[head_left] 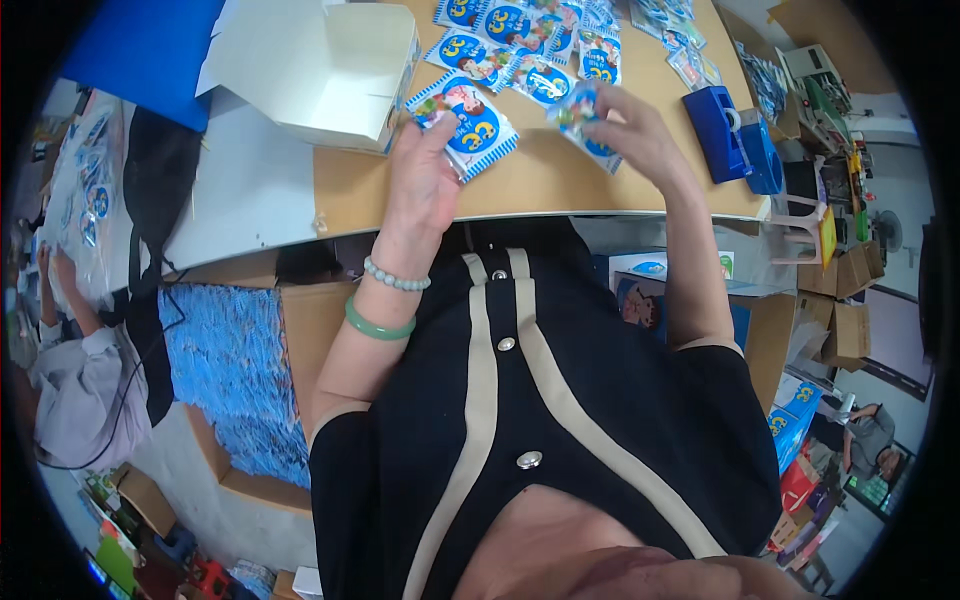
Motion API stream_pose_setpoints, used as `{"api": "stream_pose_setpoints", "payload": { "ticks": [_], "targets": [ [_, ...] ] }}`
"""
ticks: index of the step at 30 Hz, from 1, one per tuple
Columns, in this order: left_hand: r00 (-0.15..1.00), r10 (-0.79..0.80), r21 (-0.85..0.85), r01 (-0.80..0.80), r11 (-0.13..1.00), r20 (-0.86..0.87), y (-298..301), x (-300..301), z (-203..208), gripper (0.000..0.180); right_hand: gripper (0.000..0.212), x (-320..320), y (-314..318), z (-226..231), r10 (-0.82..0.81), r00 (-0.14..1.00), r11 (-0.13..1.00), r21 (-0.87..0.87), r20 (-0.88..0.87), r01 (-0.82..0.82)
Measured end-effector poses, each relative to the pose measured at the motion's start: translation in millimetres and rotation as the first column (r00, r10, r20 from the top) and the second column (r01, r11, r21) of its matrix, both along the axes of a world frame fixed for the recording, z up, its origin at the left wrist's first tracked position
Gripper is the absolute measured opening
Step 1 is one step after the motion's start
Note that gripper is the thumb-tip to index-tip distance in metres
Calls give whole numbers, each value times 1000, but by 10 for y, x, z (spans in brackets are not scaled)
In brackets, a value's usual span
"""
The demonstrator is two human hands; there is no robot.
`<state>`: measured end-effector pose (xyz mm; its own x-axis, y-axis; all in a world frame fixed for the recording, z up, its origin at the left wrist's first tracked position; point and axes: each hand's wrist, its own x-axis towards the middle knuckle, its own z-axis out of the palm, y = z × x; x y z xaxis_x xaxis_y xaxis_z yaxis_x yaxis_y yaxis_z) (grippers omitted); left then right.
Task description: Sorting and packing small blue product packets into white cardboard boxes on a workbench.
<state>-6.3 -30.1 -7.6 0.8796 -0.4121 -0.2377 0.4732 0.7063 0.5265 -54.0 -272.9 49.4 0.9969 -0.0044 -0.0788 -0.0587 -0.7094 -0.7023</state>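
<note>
**Ana:** Cluttered workroom, wooden desk [540,185] across the top of the view. Starting at the left, what worries you?

**Ben:** That open white carton [330,70] sits at the desk's left end, its flap just beside the left hand [425,175]. A careless nudge of the wrist could, I think, push it onto the pale board [250,190] beside it, or off the desk.

**Ana:** And the hand itself?

**Ben:** The left hand is closed on a blue-and-white sachet [470,125], pinching it at one corner so most of it lies flat on the desk. A grip that small could slip, or tear the wrapper if pulled hard. The bead bracelet [396,277] and green bangle [378,322] might also catch the desk edge.

**Ana:** To the right?

**Ben:** The right hand [630,135] curls round a second sachet [583,118], lifted just off the desk. Behind both hands lies a loose spread of sachets [540,40]; a sweep of either forearm would likely scatter them. The blue tape dispenser [735,135] stands near the right edge and could be knocked down.

**Ana:** What can't you make out?

**Ben:** The fingertips of both hands are hidden behind the sachets, so how firm each hold is, I cannot tell. The carton's inside is mostly out of sight. The pile is cut off at the top, and the fisheye rim blurs the boxes at the far right.
</note>
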Motion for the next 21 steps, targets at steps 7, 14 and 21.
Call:
{"api": "stream_pose_setpoints", "payload": {
  "ticks": [7, 14, 21],
  "targets": [
    [996, -19, 123, 9, 992, 83, -74, -89, -18, 28, 28, 431, 429, -172, -324, 944, 853, -414, 58, 318],
    [997, -25, 199, 11, 980, 68, -105, -65, 49, 28, 35, 287, 30, -382, -297, 947, 951, 47, -127, 304],
    [982, -91, 216, 53, 975, 167, -263, -124, 158, 30, 28, 96, 628, -330, -157, 980, 505, 844, -120, 184]
  ]
}}
